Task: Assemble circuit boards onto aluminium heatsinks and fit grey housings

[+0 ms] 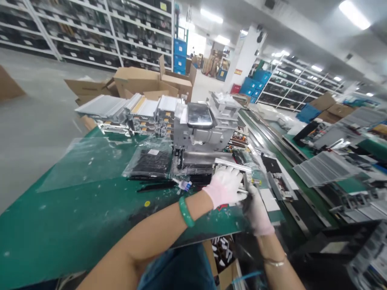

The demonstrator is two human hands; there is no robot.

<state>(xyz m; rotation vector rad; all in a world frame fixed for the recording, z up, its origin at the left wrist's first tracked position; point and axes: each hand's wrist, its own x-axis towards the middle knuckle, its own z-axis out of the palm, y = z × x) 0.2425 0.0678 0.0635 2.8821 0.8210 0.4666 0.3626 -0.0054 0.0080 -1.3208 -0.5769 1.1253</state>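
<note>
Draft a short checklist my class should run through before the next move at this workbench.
Gloves on: left hand and right hand, ok.
Grip on the silver metal bar: cannot tell.
Wrist free of the green bangle: not ok, it is on the left wrist.
Lying flat on the green mat: the plastic bag of black parts, ok.
Upright: the grey metal assembly, ok.

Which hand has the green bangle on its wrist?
The left hand does: the green bangle sits on the bare wrist above its glove, whereas the right hand has a thin metal bracelet instead.
</note>
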